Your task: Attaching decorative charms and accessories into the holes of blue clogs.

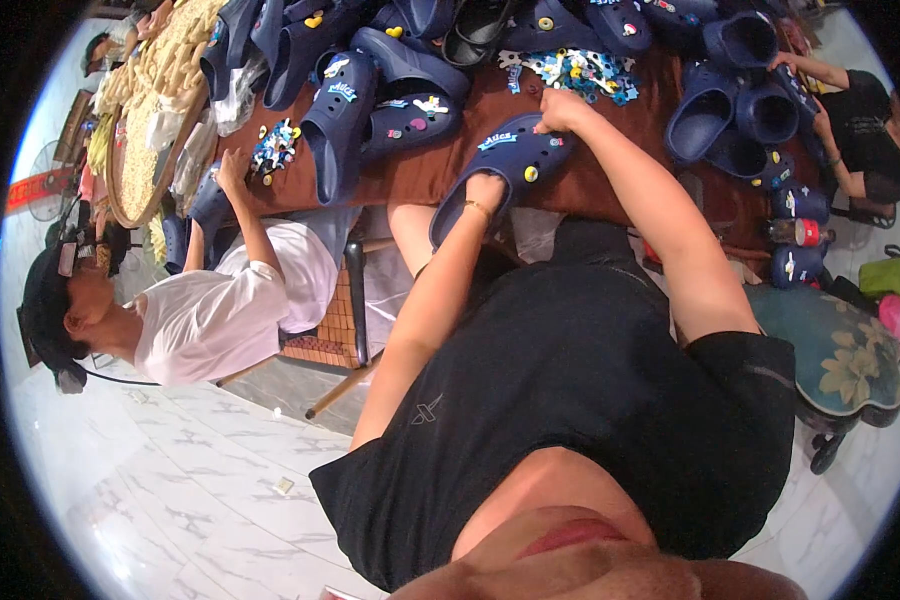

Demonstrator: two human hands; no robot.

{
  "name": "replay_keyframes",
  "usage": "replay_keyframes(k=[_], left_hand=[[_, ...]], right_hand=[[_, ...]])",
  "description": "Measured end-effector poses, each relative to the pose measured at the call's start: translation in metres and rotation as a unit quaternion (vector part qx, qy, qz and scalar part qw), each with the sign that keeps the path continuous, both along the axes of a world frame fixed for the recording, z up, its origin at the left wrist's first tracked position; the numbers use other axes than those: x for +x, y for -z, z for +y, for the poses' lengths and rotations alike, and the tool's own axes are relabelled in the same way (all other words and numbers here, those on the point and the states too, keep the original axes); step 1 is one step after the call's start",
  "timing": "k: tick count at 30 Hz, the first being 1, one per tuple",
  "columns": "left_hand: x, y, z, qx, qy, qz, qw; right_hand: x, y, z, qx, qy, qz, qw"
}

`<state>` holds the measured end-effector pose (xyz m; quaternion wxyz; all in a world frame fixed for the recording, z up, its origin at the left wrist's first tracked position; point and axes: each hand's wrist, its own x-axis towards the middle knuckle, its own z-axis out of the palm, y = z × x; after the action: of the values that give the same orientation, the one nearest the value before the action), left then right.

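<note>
The left hand (pixel 486 192) is closed around the heel end of a navy clog (pixel 500 170), fingers wrapped over its edge, a thin bracelet at the wrist; the right hand (pixel 562 110) presses down with curled fingers on the toe end of the same clog, and whether it pinches anything small I cannot tell; the clog lies tilted across the near edge of the bench (pixel 420 170), its heel overhanging toward the person, a small yellow charm (pixel 531 173) and a white-lettered badge fixed on its upper; just beyond the right hand sits a heap of small blue, white and yellow charms (pixel 580 72) on the brown cloth; farther along the bench lie many more navy clogs (pixel 370 100), some already dotted with charms, and another cluster of them to the right (pixel 735 100); at left a person in a white shirt (pixel 230 300) sits on a chair and reaches a hand to a smaller pile of charms (pixel 273 148); at far right another person in black (pixel 870 130) handles a clog; a red can (pixel 800 232) stands near the bench's right edge.
</note>
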<state>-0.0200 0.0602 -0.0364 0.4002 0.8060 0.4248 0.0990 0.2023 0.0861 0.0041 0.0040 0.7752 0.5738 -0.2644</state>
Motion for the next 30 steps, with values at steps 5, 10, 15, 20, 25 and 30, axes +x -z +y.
replay_keyframes(k=[5, 10, 15, 20, 25, 30], left_hand=[[-0.014, -0.014, -0.005, 0.14, 0.105, 0.154, 0.972], [-0.008, 0.04, -0.005, 0.032, -0.099, -0.203, 0.974], [0.001, 0.019, -0.011, -0.128, -0.189, -0.144, 0.963], [-0.001, -0.069, -0.027, -0.32, -0.271, -0.159, 0.894], [-0.011, -0.048, -0.019, -0.046, -0.039, 0.045, 0.997], [-0.011, -0.037, -0.019, 0.009, -0.009, 0.071, 0.997]], right_hand=[[-0.006, -0.01, -0.013, 0.123, -0.039, 0.173, 0.976], [0.038, 0.014, -0.048, 0.267, 0.267, 0.099, 0.921], [0.036, 0.017, -0.055, 0.267, 0.201, 0.015, 0.942], [0.036, 0.023, -0.058, 0.246, 0.221, 0.002, 0.944], [0.051, 0.024, -0.061, 0.211, 0.222, 0.036, 0.951], [0.04, 0.011, -0.063, 0.175, 0.24, 0.015, 0.955]])
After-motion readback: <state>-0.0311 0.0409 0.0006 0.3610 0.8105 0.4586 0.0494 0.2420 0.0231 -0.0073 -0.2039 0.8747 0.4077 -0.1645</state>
